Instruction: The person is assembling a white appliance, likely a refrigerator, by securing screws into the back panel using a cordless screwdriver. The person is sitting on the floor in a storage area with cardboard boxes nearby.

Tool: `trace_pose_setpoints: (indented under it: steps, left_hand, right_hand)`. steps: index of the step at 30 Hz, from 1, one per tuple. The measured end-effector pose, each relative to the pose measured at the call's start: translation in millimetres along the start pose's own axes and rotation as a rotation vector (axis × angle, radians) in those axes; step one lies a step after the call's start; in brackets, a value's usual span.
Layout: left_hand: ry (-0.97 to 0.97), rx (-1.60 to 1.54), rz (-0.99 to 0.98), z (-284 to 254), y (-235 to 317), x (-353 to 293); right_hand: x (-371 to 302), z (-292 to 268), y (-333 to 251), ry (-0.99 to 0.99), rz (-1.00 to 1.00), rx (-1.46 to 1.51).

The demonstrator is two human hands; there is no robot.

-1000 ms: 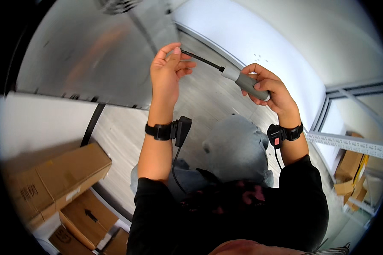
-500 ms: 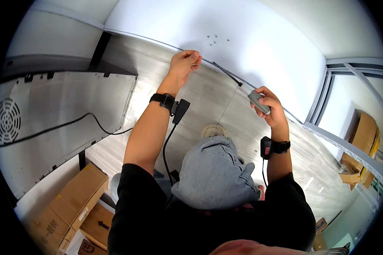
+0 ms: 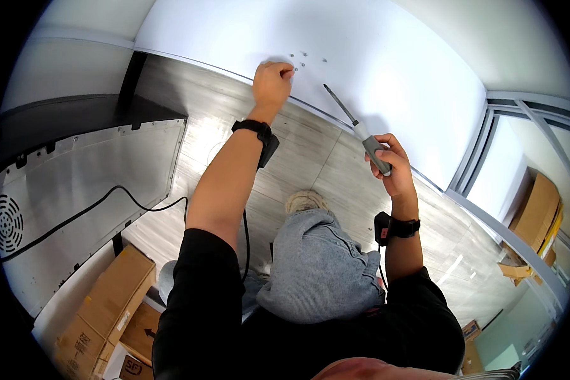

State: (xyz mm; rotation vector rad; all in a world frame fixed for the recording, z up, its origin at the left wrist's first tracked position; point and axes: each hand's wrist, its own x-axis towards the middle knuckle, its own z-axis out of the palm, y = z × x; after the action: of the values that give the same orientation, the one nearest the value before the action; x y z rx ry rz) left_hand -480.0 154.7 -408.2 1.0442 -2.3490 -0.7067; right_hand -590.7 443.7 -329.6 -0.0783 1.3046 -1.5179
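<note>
My left hand [image 3: 273, 82] reaches over the edge of the white tabletop [image 3: 386, 82], its fingers curled and pinched together beside several small metal screws [image 3: 303, 64]. One screw lies right by the fingertips; whether anything is between them is hidden. In my right hand [image 3: 396, 166] is a screwdriver [image 3: 377, 154] with a grey and white handle. Its dark shaft slants up and to the left above the tabletop, the tip pointing toward the screws but apart from them.
A metal cabinet [image 3: 95, 171] with a round vent stands at the left, a black cable [image 3: 101, 201] running across it. Cardboard boxes [image 3: 111, 291] are at the lower left. On the right are a grey metal frame [image 3: 506, 218] and more cardboard [image 3: 536, 212].
My left hand has moved forward over the tabletop to the screws. The screwdriver in my right hand has swung its tip farther over the tabletop. The whole view has shifted slightly.
</note>
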Motion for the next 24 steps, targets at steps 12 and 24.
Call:
trace_pose_setpoints:
  steps: [12, 24]
  left_hand:
    - [-0.091, -0.823, -0.607, -119, -50, -83]
    - [0.122, -1.024, -0.324, -389, 64, -283]
  right_hand:
    - [29, 100, -35, -0.342, 0.038, -0.251]
    - [-136, 282, -88, -1.101, -0.117, -0.684]
